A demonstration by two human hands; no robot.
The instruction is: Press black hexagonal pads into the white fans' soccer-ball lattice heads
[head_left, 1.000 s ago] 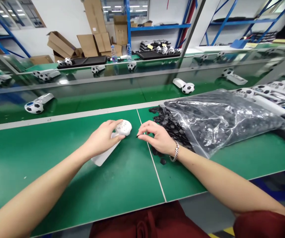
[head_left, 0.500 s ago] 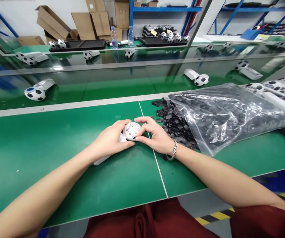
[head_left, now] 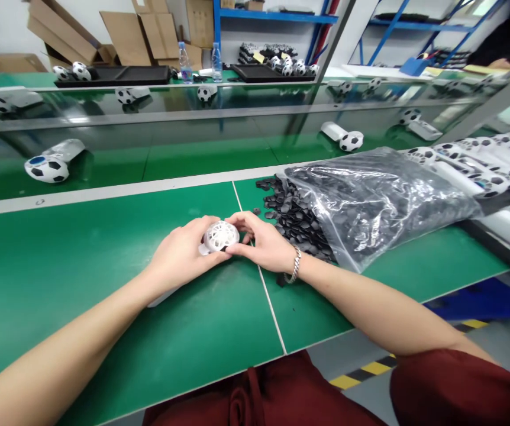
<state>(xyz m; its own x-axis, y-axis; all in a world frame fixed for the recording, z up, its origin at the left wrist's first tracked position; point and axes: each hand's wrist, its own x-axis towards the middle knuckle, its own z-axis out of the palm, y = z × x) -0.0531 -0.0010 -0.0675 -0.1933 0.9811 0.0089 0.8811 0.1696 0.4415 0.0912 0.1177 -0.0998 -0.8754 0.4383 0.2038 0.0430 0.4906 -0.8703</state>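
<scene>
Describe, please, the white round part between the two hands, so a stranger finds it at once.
On the near green bench, left of the clear bag of black pieces, the left hand and right hand meet. They hold a white ball-shaped shell. Unlike the black-patched footballs nearby, it is all white, with open holes.

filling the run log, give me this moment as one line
left hand: grips white lattice ball part | right hand: pinches same part | right: black pieces spilling from plastic bag | surface: green table

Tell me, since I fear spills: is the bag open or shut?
Open: black pieces spill from the mouth of the bag onto the table.
</scene>
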